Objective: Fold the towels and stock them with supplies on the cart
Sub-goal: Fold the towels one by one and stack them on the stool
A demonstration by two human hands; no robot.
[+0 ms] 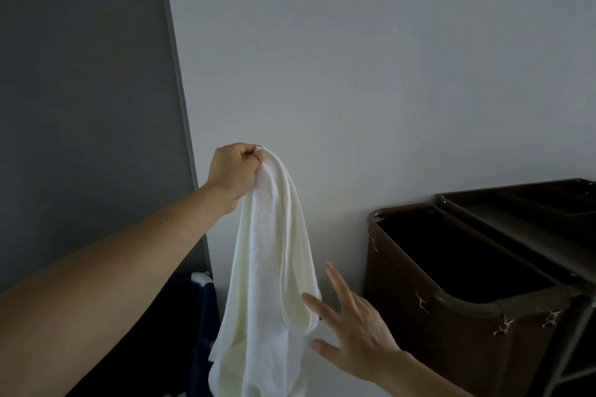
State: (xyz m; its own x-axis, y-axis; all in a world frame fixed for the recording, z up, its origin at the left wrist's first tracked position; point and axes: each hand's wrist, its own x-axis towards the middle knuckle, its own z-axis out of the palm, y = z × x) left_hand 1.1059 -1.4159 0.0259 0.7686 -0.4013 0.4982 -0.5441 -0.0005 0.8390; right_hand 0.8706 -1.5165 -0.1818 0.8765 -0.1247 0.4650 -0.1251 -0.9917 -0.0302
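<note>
Hanging from the left hand [233, 172], the white towel [271, 267] drops in long loose folds in front of the pale wall [354, 58]. That hand is raised at the end of a bare, outstretched arm. Its fingers and thumb are curled tight round a bunched part of the cloth at the very top, so the whole towel lies below the grip and a little to its right. One fold ends in a rounded lobe partway down, and the rest runs out of the bottom edge of the view (its lower end cannot be seen).

The right hand [358, 335] is lower and to the right of the towel, its back to the camera. Its fingers [335, 280] are straight and spread, and it holds nothing. One fingertip lies against or just in front of the rounded lobe; whether it touches cannot be told.

To the right stands the cart [467, 303], a metal frame with a dark brown cloth bag [435, 348] hung open from its rail. It stands apart from the towel. At the left a darker grey panel [80, 74] meets the wall. Below the panel, behind the towel's left edge, lies a dark blue cloth [193, 316] with a bit of white showing.
</note>
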